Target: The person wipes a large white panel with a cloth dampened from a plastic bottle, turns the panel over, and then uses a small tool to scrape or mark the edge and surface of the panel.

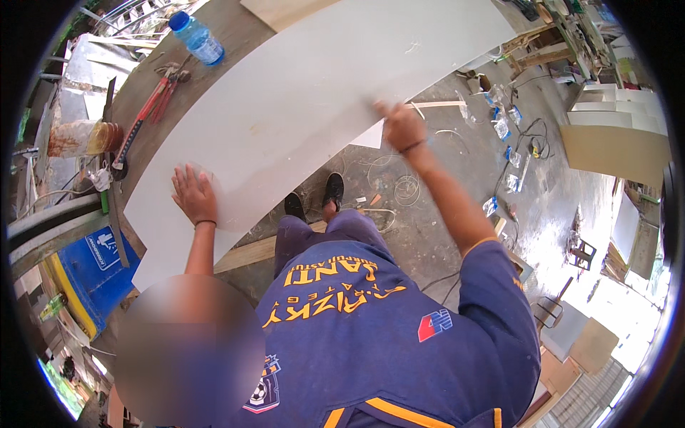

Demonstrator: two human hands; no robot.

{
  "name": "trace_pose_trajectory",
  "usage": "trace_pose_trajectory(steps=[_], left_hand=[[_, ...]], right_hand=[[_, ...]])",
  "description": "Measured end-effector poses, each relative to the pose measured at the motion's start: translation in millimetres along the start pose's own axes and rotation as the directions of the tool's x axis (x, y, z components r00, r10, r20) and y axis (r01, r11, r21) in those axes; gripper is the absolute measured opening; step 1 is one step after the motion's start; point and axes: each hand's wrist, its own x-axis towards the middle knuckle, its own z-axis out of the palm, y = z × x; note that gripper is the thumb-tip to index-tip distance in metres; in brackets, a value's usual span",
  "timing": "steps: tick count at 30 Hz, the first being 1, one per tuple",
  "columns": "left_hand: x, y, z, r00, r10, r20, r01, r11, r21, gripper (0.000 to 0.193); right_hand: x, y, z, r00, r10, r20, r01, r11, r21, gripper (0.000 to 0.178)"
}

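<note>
A large white sheet lies across the work surface in front of me, its near edge running diagonally. My left hand rests flat on its left part, fingers stretched out. My right hand is at the sheet's near edge, right of the middle, with its fingers curled in. Motion smears the fingertips there, and whatever they may grip is hidden. A thin pale strip shows just right of that hand; whether the two touch, I cannot tell.
Beyond the sheet stand a blue-capped plastic bottle, red-handled tools and a rusty, stained container. A blue-and-yellow box sits at left. Cables and plastic scraps litter the floor; panels lean at right.
</note>
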Motion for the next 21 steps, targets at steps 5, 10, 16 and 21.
trace_pose_trajectory(steps=[5, 10, 16, 21], left_hand=[[-62.3, 78.2, -14.1, 0.936, 0.350, 0.048, -0.346, 0.935, -0.072, 0.049], [-111.9, 121.8, -39.3, 0.793, 0.570, 0.215, -0.529, 0.819, -0.221, 0.048], [-120.6, 105.3, -48.4, 0.776, 0.590, 0.220, -0.502, 0.791, -0.351, 0.044], [-116.4, 67.2, -42.3, 0.906, 0.412, 0.099, -0.348, 0.856, -0.382, 0.037]], right_hand=[[4.1, 36.8, 21.1, 0.998, 0.053, -0.042, -0.050, 0.997, 0.064, 0.041], [-49.4, -138.0, -21.7, 0.980, -0.190, 0.063, 0.136, 0.860, 0.491, 0.040], [2.5, 28.8, 8.5, 0.912, 0.398, -0.099, -0.287, 0.792, 0.538, 0.035], [29.0, 141.9, 39.7, 0.822, 0.419, -0.385, -0.397, 0.907, 0.141, 0.041]])
